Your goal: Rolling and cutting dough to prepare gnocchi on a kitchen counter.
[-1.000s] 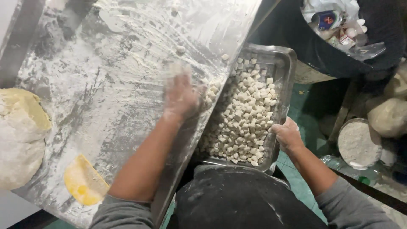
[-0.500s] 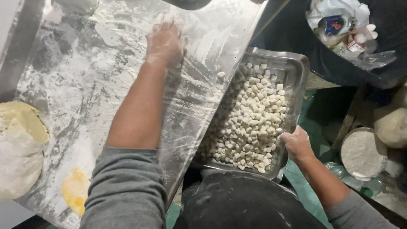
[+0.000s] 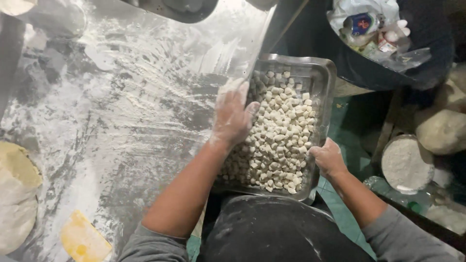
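Note:
A metal tray (image 3: 324, 77) holds several small cut dough cubes (image 3: 281, 136) and hangs off the right edge of the floured steel table (image 3: 121, 121). My left hand (image 3: 234, 114), dusted with flour, lies flat with fingers apart over the tray's left rim, touching the cubes at the table edge. My right hand (image 3: 328, 157) grips the tray's near right rim.
A large dough mass (image 3: 17, 194) and a yellow scraper (image 3: 83, 240) lie at the table's near left. A dark bin with plastic waste (image 3: 383, 34) stands at the far right. A round white container of flour (image 3: 405, 165) and sacks (image 3: 444, 128) sit on the floor.
My left hand swept from the far part of the table back toward me and right, ending over the tray's left rim. My right hand stayed on the tray.

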